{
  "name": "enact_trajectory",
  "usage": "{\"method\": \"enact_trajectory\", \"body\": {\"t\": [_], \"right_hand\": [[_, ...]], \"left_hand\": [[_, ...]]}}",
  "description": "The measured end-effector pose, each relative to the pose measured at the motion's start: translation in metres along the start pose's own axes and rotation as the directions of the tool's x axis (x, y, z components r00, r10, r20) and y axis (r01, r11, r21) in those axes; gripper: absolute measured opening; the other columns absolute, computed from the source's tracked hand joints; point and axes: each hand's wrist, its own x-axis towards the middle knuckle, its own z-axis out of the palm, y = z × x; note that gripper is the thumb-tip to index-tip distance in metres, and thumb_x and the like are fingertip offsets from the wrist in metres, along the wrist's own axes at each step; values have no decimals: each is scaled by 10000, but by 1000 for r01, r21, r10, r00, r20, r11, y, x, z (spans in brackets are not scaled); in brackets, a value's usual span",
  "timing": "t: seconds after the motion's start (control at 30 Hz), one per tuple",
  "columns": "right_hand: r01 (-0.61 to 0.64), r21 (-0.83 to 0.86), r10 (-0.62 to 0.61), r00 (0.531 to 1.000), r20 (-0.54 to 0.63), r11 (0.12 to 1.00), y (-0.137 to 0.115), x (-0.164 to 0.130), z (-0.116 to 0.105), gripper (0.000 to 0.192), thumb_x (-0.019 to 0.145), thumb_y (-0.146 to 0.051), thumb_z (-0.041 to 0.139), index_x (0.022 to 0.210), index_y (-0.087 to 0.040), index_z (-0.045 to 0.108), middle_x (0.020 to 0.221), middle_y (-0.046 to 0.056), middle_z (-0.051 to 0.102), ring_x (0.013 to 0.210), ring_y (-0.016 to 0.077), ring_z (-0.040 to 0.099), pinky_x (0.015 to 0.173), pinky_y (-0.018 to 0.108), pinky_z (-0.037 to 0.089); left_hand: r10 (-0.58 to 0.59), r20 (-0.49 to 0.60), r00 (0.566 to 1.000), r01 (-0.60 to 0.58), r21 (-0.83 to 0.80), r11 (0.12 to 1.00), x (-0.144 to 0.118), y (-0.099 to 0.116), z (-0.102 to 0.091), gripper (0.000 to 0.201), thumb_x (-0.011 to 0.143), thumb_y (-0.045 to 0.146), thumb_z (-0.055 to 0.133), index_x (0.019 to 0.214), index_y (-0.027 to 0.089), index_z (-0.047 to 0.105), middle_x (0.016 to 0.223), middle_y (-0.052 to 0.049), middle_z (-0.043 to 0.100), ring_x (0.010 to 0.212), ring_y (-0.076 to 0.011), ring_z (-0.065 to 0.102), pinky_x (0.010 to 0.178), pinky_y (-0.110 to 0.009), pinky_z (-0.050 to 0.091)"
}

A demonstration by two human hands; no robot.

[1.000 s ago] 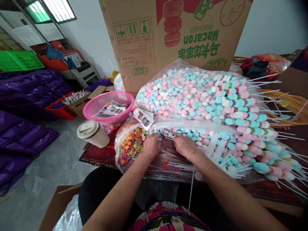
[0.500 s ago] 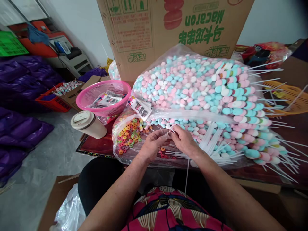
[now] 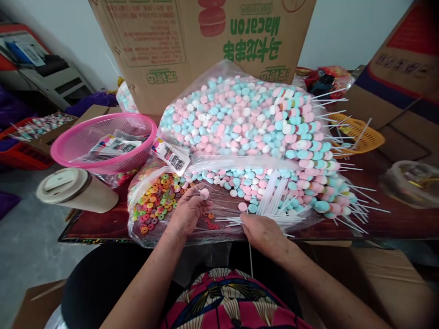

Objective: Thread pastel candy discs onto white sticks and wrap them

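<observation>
You face a white wall (image 3: 346, 32) and grey floor (image 3: 24, 246), with a dark wooden table (image 3: 394, 224) before you.

Bare forearms, black trousers, pink-and-navy patterned top (image 3: 233, 301).

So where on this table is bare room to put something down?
Bare dark wood shows right of the skewer pile, before the orange basket, and a strip beside the lidded cup. Around both hands, candy bags and white sticks crowd everything.

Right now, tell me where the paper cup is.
In the head view the cup lies on its side at the table's left edge, just below the pink basket and left of the bag of coloured rings.
</observation>
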Motion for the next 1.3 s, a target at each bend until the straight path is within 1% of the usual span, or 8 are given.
{"method": "enact_trajectory", "body": {"t": [0.2,0.37,0.53,0.73,0.83,0.97,1.13,1.3], "right_hand": [[-16,-34,11,992,-129,999,-4,7,-32,232,877,-151,357,1001,-191,550,882,76,662,784,200,620,598,275,373],[158,-145,-185,962,-201,977,-8,31,-64,256,834,-84,402,970,-191,591,1107,103,584,797,194,605,593,281,403],[232,167,-151,908,-390,958,-27,32,-44,230,867,-140,403,959,-182,609,975,70,617,786,151,584,640,247,417],[404,623,-47,860,-508,670,-49,28,-10,190,874,-217,454,930,-202,635,847,22,677,765,137,593,705,241,438],[427,695,-14,857,-514,578,-45,31,-7,194,864,-223,463,933,-201,643,851,16,685,764,133,602,713,237,448],[385,724,22,876,-483,572,-41,30,-9,206,844,-235,455,898,-189,649,808,28,673,767,156,603,726,268,459],[370,806,-115,926,-359,462,-33,26,-13,259,854,-285,457,1013,-194,641,918,28,673,862,166,600,811,292,456],[327,764,23,913,-407,556,-35,32,-4,243,832,-351,490,870,-173,651,759,19,647,697,154,562,659,272,450]], "left_hand": [[-101,4,995,101,25,995,-5,1,3,297,606,114,689,894,120,613,715,-21,658,570,-131,637,569,-264,551],[-84,4,996,84,16,996,-12,6,-3,296,629,123,695,915,126,619,734,-14,656,574,-119,627,565,-263,555],[-42,8,999,41,108,993,-27,8,-11,383,606,196,749,959,145,609,770,-1,656,567,-114,621,575,-282,554],[5,71,997,-15,135,991,-37,2,5,447,544,176,782,958,147,617,751,-2,669,619,-126,620,561,-241,524],[-38,42,998,38,15,999,-40,0,14,374,526,161,796,868,134,646,795,-19,685,660,-131,630,616,-255,527],[-44,11,999,45,-139,989,-42,-6,19,356,497,144,816,818,142,662,779,-15,694,701,-137,634,674,-274,527],[15,-11,1000,-15,-20,1000,-44,-9,17,333,545,206,805,840,141,665,715,-4,677,591,-105,587,574,-231,475],[64,-12,998,-64,-3,998,-46,-12,18,383,535,212,817,880,139,669,749,-12,688,658,-109,597,649,-227,464]]}}
